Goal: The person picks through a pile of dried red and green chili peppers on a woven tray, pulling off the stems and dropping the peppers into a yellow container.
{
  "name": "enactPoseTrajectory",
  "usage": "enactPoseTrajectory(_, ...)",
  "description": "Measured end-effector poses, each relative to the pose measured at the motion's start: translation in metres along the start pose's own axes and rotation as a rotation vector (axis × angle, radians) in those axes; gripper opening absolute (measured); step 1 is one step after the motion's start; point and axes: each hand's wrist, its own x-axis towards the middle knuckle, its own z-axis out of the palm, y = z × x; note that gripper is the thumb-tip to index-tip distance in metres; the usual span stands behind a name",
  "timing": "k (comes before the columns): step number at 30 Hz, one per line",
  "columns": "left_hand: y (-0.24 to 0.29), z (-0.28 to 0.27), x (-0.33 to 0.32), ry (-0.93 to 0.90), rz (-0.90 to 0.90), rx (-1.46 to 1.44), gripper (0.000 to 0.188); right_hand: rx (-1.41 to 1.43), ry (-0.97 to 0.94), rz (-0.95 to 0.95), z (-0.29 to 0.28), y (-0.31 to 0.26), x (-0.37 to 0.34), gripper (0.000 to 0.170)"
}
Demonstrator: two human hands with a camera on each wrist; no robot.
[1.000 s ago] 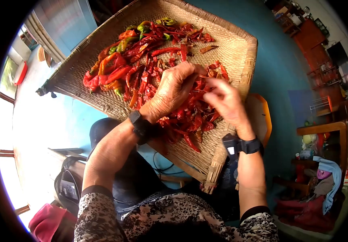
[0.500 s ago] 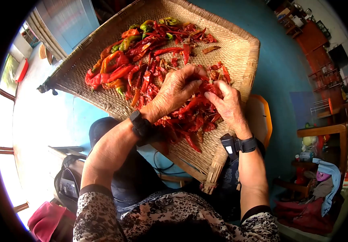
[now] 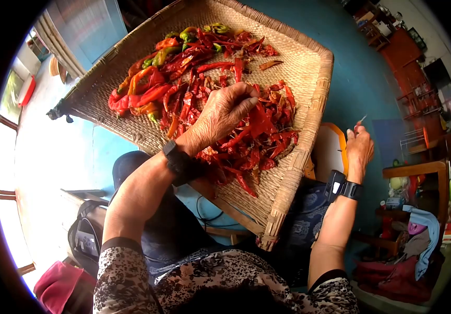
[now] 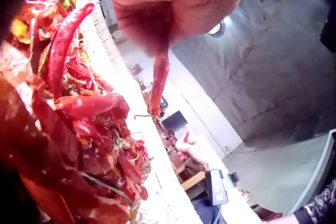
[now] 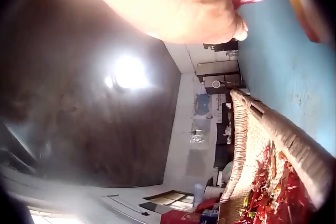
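Observation:
A woven tray (image 3: 309, 60) holds a heap of dried red chili peppers (image 3: 275, 133). Over that heap my left hand (image 3: 223, 110) pinches a red chili pepper (image 4: 160, 79), which hangs from its fingertips in the left wrist view. Out past the tray's right edge is my right hand (image 3: 360, 149), pinching a small red chili piece (image 3: 360, 122) with a thin pale stem at its tip. The same piece sticks out beyond the fingers in the right wrist view. Fresher red, orange and green peppers (image 3: 155, 83) lie along the tray's left side.
An orange-rimmed seat (image 3: 340, 138) is just right of the tray, above the blue floor (image 3: 356, 68). At the far right, clothes lie on a wooden chair (image 3: 419, 168). A dark bag (image 3: 87, 235) and a pink cloth (image 3: 64, 285) are at lower left.
My right hand has moved from the chili heap, beside the left hand, out to the right past the tray's edge with a small chili piece. My left hand has stayed over the heap.

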Motion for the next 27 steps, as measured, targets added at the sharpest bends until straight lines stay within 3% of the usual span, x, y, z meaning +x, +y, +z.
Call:
enactPoseTrajectory(2,0.005,-0.001,0.0,-0.036,0.008,0.003,0.014,-0.215,0.022,-0.071,-0.003,-0.007,-0.006,0.035)
enactPoseTrajectory(3,0.004,0.001,0.0,-0.036,0.007,0.003,0.014,-0.168,0.022,-0.146,0.0,-0.013,-0.008,0.039)
enactPoseTrajectory(4,0.001,0.002,0.0,-0.054,0.0,-0.009,0.014,-0.008,0.088,-0.335,0.011,-0.013,-0.007,0.039)
enactPoseTrajectory(5,0.0,0.004,0.0,-0.073,-0.008,-0.02,0.014,0.385,-0.029,-0.36,0.019,-0.025,-0.009,0.035)
enactPoseTrajectory(7,0.003,0.007,-0.002,-0.061,0.031,-0.044,0.015,0.752,-0.295,-0.507,0.023,-0.062,-0.027,0.034)
enactPoseTrajectory(9,0.01,0.007,-0.004,-0.082,0.043,-0.067,0.014,0.907,-0.432,-0.614,0.03,-0.095,-0.046,0.038)
enactPoseTrajectory(12,0.008,0.009,-0.005,-0.072,0.042,-0.151,0.013,0.808,-0.661,-0.693,0.026,-0.121,-0.056,0.021)
enactPoseTrajectory(16,0.009,0.001,-0.005,-0.087,-0.064,-0.191,0.018,0.818,-0.669,-0.677,0.034,-0.129,-0.057,0.015)
enactPoseTrajectory(17,0.007,0.001,-0.003,-0.038,0.081,-0.101,0.023,0.837,-0.605,-0.655,0.033,-0.13,-0.056,0.013)
enactPoseTrajectory(20,0.008,-0.001,-0.004,-0.001,-0.052,-0.064,0.025,0.846,-0.47,-0.557,0.038,-0.117,-0.045,0.012)
enactPoseTrajectory(21,0.001,0.002,-0.002,0.083,0.029,-0.118,0.021,0.85,-0.355,-0.515,0.04,-0.108,-0.039,0.012)
enactPoseTrajectory(24,-0.008,-0.004,0.004,0.068,0.039,-0.131,0.019,0.969,-0.118,-0.292,0.032,-0.075,-0.016,0.013)
enactPoseTrajectory(25,0.0,-0.01,0.005,-0.024,-0.089,-0.158,0.019,0.859,-0.016,-0.254,0.029,-0.059,-0.009,0.015)
enactPoseTrajectory(27,-0.01,-0.009,0.007,0.011,-0.062,-0.198,0.017,0.542,0.126,-0.189,0.028,-0.015,0.007,0.019)
